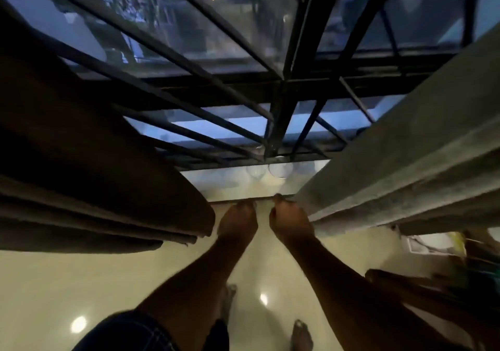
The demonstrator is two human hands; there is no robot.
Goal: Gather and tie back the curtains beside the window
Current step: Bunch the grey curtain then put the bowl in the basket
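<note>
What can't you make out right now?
Head view only.
- Left hand: grip unclear, fingers curl away, dim.
- Right hand: whether it pinches the right curtain, blurred.
- Left curtain: top cut by the frame edge.
- Clutter at lower right: blurred, cut off.

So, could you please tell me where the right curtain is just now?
In the head view the right curtain hangs at the right of the barred window, its lower inner edge apparently gripped by the right hand.
</note>
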